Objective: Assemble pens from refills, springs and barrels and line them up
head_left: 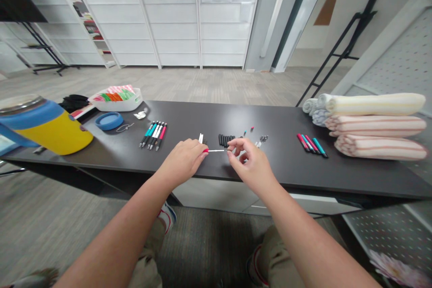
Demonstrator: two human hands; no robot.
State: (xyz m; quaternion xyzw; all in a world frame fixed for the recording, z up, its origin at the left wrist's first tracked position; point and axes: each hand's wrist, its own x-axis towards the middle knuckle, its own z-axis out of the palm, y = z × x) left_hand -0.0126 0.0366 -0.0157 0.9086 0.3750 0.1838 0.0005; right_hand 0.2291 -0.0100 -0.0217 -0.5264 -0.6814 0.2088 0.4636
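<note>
Both hands are being held close together over the front part of the dark desk point(189, 119). A thin white rod point(216, 150) is being gripped between them, lying roughly level just above the desk top. The left hand point(184, 158) is being curled into a loose fist, and the rod's left end, where a red tip is showing, is being pinched at its fingertips. The right hand point(250, 162) is being held half closed, with thumb and forefinger pressed on the rod's other end and the remaining fingers bent beneath; whether anything else is being held in that palm cannot be told. Just behind the hands, a row of short black sleeves point(226, 139) is being kept company by a few white tubes point(201, 137) on its left and some small loose parts point(263, 137) on its right. Further left, a bunch of finished pens point(153, 135) is lying on the desk, and well to the right a second bunch of pens point(312, 143) in red and teal is lying near a stack of rolled towels point(374, 126). At the desk's far left end, a blue ring point(108, 121), a white basket point(135, 101) of coloured items and a yellow and blue jug point(43, 128) are being seen.
</note>
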